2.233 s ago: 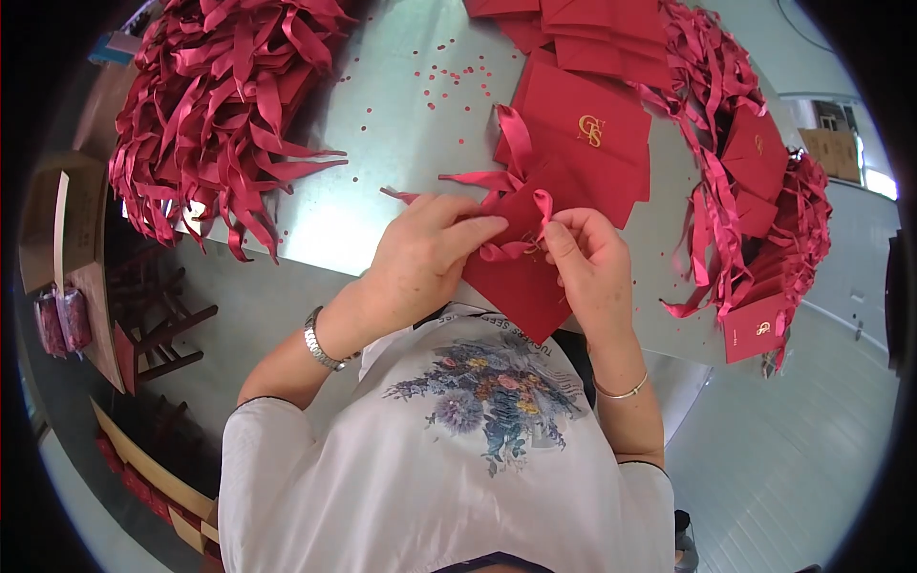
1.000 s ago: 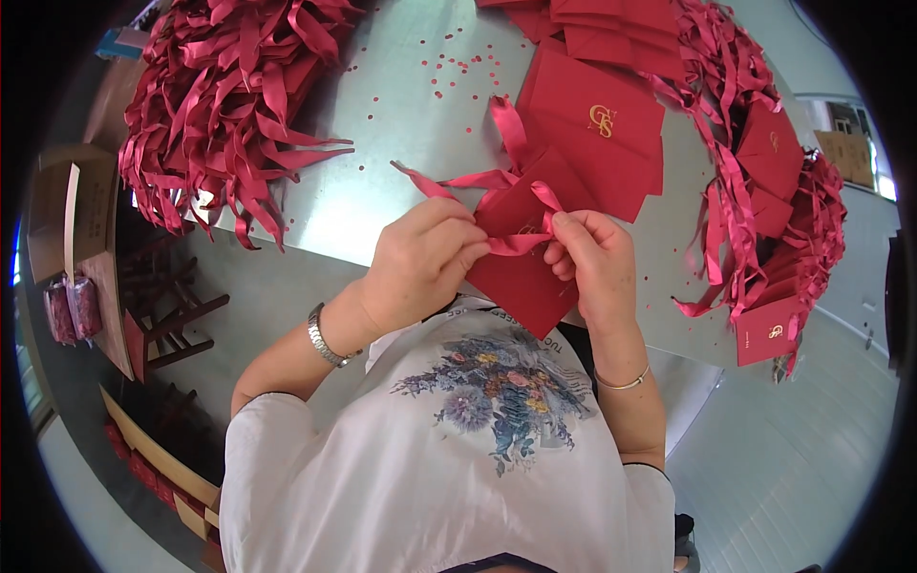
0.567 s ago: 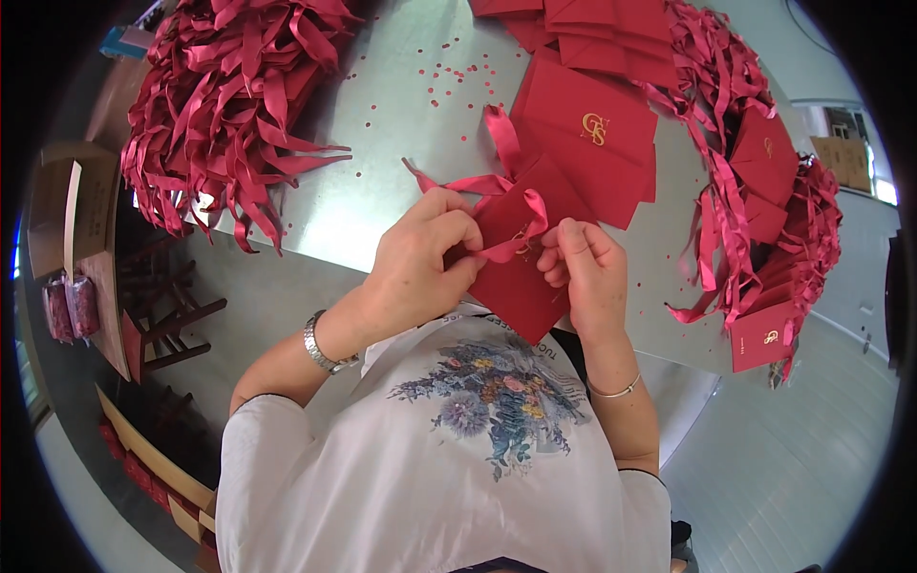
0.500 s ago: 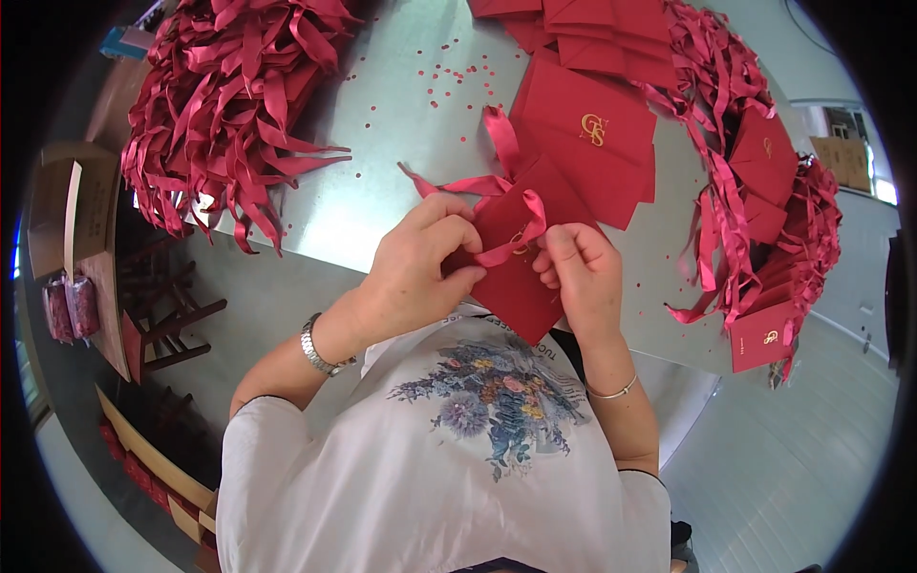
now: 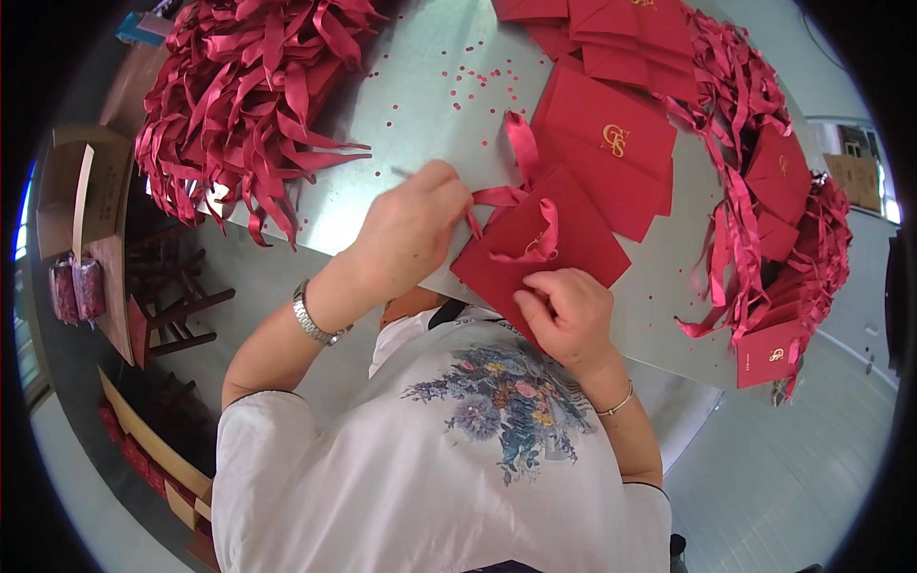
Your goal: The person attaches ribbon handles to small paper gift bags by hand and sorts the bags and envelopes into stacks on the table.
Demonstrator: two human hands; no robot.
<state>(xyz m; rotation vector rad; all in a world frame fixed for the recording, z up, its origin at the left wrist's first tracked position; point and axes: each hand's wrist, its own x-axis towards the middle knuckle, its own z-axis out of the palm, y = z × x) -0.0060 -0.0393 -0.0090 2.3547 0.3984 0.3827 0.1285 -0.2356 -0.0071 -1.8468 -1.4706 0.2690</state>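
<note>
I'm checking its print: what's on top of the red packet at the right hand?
A pink ribbon lies over the red packet, partly covering its gold mark; the right hand hides the surface beneath it.

There are two hands (image 5: 406,227) (image 5: 575,313), one wristwatch (image 5: 304,310), one bracelet (image 5: 618,401), two wrapped bundles (image 5: 89,288), and many overlapping red envelopes (image 5: 580,222).

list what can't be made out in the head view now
All in the head view:
Left hand: fingertips mostly hidden behind the hand itself; grip on the ribbon unclear.
Front red packet: lower edge partly covered by the right hand.
Ribbon pile at left: top cut off by the upper edge.
Red dots: too small to tell their material.
</note>
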